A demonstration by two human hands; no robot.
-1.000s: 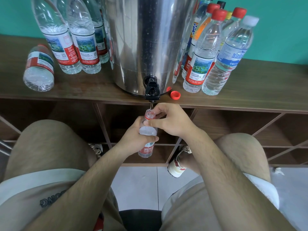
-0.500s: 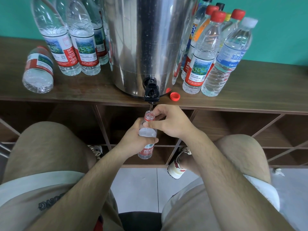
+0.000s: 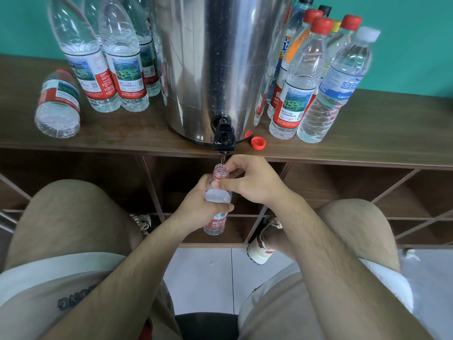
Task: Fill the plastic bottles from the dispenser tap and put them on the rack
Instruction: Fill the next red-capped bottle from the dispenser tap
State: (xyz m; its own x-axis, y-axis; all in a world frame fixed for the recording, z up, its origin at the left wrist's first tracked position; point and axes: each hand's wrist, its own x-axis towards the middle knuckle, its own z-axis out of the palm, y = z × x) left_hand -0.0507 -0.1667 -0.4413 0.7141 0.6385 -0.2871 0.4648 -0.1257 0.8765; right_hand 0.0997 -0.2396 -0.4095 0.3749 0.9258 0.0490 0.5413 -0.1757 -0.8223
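A small uncapped plastic bottle point(image 3: 218, 196) with a red label stands upright under the black tap point(image 3: 223, 136) of the steel dispenser point(image 3: 215, 57). A thin stream of water runs from the tap into its open neck. My left hand point(image 3: 196, 204) grips the bottle's body from the left. My right hand point(image 3: 250, 180) holds it near the neck and shoulder, thumb across the front. A loose red cap point(image 3: 257, 143) lies on the wooden shelf top point(image 3: 380, 138) right of the tap.
Several capped bottles point(image 3: 301, 77) stand right of the dispenser and several uncapped ones point(image 3: 107, 62) to its left; one bottle point(image 3: 58, 104) lies on its side at far left. Open wooden rack compartments point(image 3: 331, 192) sit under the shelf top. My knees flank the bottle.
Both hands and the bottle have stayed under the tap; the view shifted slightly.
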